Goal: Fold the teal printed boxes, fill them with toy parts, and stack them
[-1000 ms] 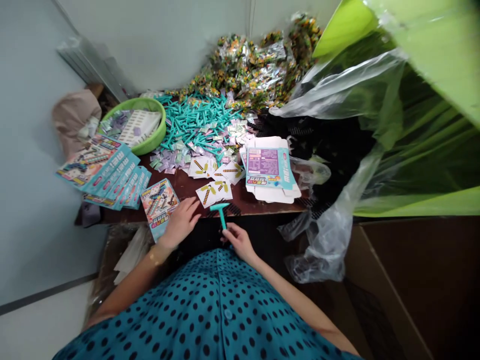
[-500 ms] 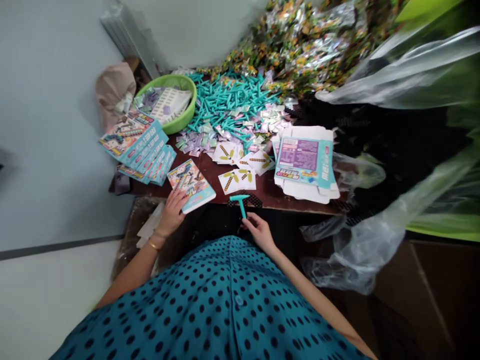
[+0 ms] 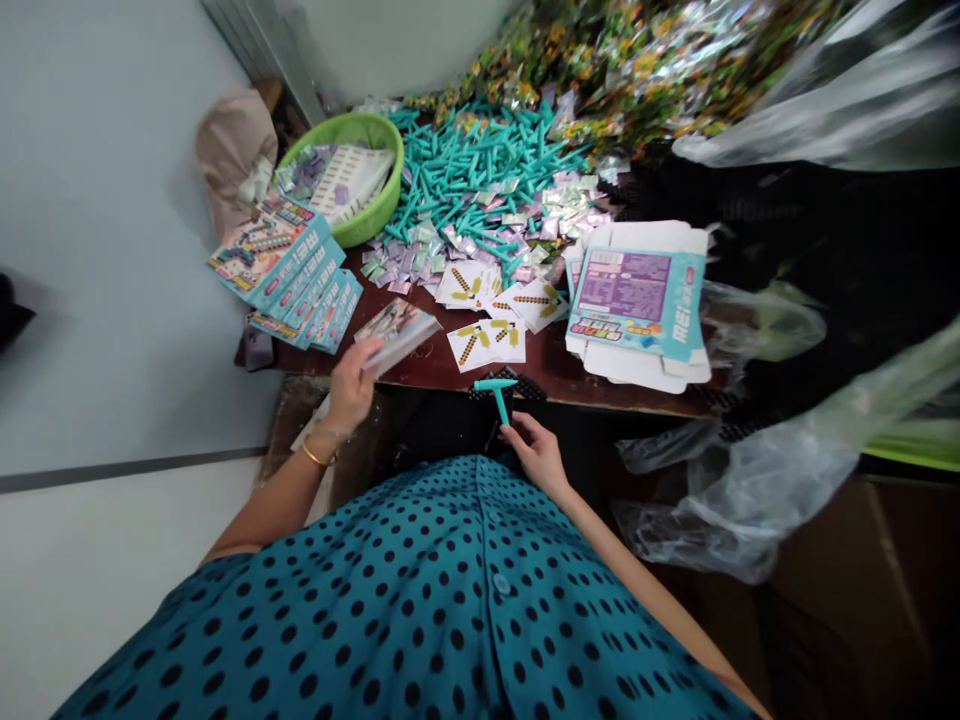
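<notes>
My left hand grips the near end of a printed toy box, tilted up at the table's front edge. In my right hand is the handle of a small turquoise plastic toy hammer, its head pointing away from me, just off the table edge. Close by on the table lie white cards printed with pickaxe pictures. A fanned stack of printed boxes stands at the left, and flat unfolded cartons lie at the right.
Behind the cards are small sachets and a heap of turquoise toy hammers. A green basin holds more sachets and printed sheets. Shiny packets pile up at the back. Clear plastic bags hang at the right.
The toy box has been tipped up by my left hand, which now holds its near end instead of resting on its top. My right hand keeps the toy hammer. The camera view has shifted slightly.
</notes>
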Motion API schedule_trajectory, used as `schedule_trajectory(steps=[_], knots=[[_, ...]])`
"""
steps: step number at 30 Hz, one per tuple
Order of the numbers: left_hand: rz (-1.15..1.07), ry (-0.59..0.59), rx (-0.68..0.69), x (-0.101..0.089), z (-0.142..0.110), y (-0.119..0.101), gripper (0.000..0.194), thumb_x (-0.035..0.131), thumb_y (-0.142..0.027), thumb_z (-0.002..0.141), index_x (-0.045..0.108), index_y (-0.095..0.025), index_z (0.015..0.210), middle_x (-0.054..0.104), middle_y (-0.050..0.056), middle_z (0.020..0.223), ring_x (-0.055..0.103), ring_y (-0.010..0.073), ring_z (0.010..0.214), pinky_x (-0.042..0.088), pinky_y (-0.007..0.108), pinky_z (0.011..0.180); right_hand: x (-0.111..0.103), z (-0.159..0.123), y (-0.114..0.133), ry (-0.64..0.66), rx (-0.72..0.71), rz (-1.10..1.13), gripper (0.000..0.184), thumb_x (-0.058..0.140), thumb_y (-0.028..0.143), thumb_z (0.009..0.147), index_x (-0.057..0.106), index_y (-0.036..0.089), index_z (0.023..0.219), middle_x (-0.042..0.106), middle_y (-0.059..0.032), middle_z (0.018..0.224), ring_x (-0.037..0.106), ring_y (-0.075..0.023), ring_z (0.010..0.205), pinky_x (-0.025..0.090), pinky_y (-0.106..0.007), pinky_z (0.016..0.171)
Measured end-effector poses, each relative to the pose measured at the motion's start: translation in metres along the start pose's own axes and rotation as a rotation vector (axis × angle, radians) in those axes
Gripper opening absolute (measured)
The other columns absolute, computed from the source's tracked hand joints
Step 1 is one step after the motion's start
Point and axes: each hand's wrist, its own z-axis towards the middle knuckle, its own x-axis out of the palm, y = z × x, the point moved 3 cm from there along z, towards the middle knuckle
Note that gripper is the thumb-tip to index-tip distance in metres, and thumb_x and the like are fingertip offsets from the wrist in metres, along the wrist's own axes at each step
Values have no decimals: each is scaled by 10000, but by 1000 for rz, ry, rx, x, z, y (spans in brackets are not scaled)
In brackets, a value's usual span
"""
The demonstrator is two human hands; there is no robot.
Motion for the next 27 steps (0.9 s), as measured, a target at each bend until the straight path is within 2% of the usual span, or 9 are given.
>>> schedule_trajectory(steps=[3,5,7,9,13,15,18,23,27], knots=[[180,210,170,39,-22,2,424,488,-382,1012,647,-145,1327,644,174,1385,532,318,1377,394,494,1184,5,0,5,-18,-3,39,432,684,569,874,697,204,1104,699,-44,878,676,-209,774,567,-346,755],[271,228,189,59,-29,11,412,490,-318,1001,647,-135,1336,638,185,1393,513,343,1392,388,518,1176,11,1,11,-7,-10,39,422,688,560,867,697,202,1090,704,-40,845,673,-208,751,559,-343,740],[290,173,169,69,-27,18,408,484,-304,1003,649,-148,1343,638,185,1392,517,349,1383,392,528,1156,17,5,18,18,-22,14,403,686,547,866,702,201,1074,703,-30,805,662,-201,726,550,-338,730],[241,97,145,66,-15,19,408,475,-334,1017,649,-174,1349,638,176,1390,529,338,1367,397,520,1140,21,8,25,29,-36,-14,384,678,534,873,707,201,1061,696,-22,784,651,-193,719,541,-330,725],[38,-69,81,43,16,9,425,409,-395,1055,649,-196,1344,650,146,1369,560,275,1327,391,468,1154,23,15,37,24,-36,4,373,680,515,877,706,191,1060,669,-8,773,635,-175,721,536,-320,737],[-52,-115,47,36,26,4,438,389,-424,1063,660,-194,1318,669,136,1331,588,249,1283,403,445,1153,25,20,44,36,-31,47,384,695,514,866,706,189,1070,658,-5,790,625,-165,718,546,-313,727],[-118,-132,19,33,30,-5,452,389,-457,1062,677,-185,1279,687,135,1285,608,241,1247,418,437,1142,33,30,58,82,-26,118,396,722,508,842,707,189,1076,655,-7,841,617,-148,715,569,-305,711],[-81,-121,15,39,18,-22,462,367,-460,1066,651,-200,1321,651,148,1362,575,258,1313,399,452,1142,60,51,83,268,31,187,423,749,493,814,708,166,1078,637,13,800,596,-105,622,550,-260,626],[-2,-80,37,49,9,-15,418,384,-389,1066,613,-216,1370,629,147,1401,541,275,1361,359,482,1166,59,64,85,293,94,179,467,803,501,747,698,154,1042,649,22,796,596,-89,589,520,-230,575]])
